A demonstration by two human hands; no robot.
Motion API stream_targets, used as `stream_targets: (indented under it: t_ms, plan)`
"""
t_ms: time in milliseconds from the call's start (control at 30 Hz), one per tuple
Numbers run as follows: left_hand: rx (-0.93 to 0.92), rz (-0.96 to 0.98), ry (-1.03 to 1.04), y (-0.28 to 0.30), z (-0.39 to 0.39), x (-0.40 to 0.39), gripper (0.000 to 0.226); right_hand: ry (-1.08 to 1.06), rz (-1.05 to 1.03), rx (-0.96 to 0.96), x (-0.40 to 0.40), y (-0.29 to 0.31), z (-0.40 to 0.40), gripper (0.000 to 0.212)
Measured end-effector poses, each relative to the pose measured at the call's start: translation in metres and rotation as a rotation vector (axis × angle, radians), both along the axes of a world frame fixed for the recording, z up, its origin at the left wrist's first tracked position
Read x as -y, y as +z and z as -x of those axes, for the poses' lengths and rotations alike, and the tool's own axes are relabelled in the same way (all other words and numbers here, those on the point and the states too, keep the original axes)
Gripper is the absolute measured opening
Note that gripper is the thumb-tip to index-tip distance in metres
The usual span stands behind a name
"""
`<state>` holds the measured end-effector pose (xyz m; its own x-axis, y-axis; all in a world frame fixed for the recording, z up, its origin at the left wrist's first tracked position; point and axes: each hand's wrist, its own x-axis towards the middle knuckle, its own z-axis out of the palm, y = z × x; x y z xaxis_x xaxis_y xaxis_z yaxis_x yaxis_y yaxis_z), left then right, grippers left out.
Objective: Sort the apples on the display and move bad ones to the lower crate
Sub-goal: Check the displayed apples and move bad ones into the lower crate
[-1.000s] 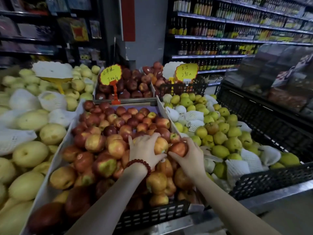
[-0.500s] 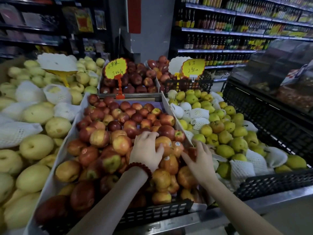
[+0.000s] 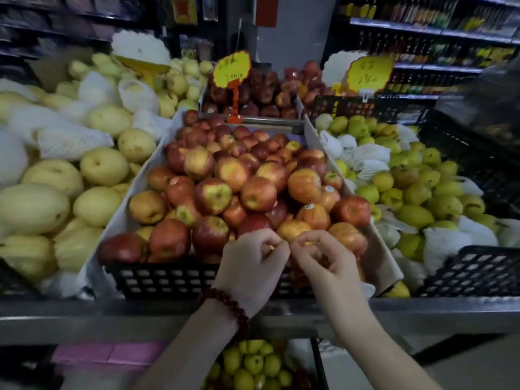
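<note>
Red and yellow apples point(image 3: 258, 193) fill a black crate point(image 3: 168, 280) lined with cardboard at the middle of the display. My left hand point(image 3: 253, 266), with a red bead bracelet on the wrist, and my right hand point(image 3: 323, 260) hover side by side over the crate's front edge. They sit just before a yellow-red apple point(image 3: 292, 229). The fingers of both hands are curled, with fingertips nearly touching each other. Neither hand holds an apple; a speck of yellow shows between the fingers, too small to name. Below the metal shelf edge, a lower crate point(image 3: 319, 361) holds small green-yellow fruit.
Large yellow pears point(image 3: 104, 166) in white foam nets lie left. Green pears point(image 3: 416, 216) in a black crate lie right. Darker red apples point(image 3: 264, 94) and yellow price signs point(image 3: 231, 69) stand behind. A steel shelf rim point(image 3: 84, 313) runs across the front. A pink box point(image 3: 109, 351) sits lower left.
Both hands have left the apples at the right of the crate and drawn back to its front edge with fingers curled. The view has tilted down, showing the lower crate.
</note>
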<state>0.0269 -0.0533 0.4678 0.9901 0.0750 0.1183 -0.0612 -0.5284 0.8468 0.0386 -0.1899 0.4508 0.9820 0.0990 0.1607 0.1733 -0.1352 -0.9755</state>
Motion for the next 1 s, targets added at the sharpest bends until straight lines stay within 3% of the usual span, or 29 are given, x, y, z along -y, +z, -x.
stream_targets:
  t_ms: [100, 333, 533, 700, 833, 1000]
  plan:
    - [-0.057, 0.026, -0.018, -0.050, 0.030, -0.014, 0.024, 0.092, -0.010, -0.066, 0.001, -0.051, 0.019, 0.008]
    - [-0.193, -0.013, -0.101, -0.218, 0.091, -0.021, 0.015, 0.311, 0.291, 0.033, 0.018, -0.193, 0.060, 0.002]
    - [-0.359, -0.018, -0.019, -0.373, 0.084, -0.018, 0.017, 0.207, 0.339, -0.091, 0.034, -0.356, 0.056, 0.004]
    - [-0.484, -0.024, 0.086, -0.483, 0.090, -0.039, 0.009, 0.181, 0.347, -0.082, 0.041, -0.466, 0.062, 0.006]
    - [-0.502, -0.082, 0.143, -0.536, 0.101, -0.058, 0.015, 0.144, 0.400, -0.031, 0.041, -0.505, 0.070, 0.011]
    - [-0.415, -0.099, 0.120, -0.542, 0.107, -0.052, 0.017, 0.152, 0.212, -0.060, 0.045, -0.502, 0.063, 0.013]
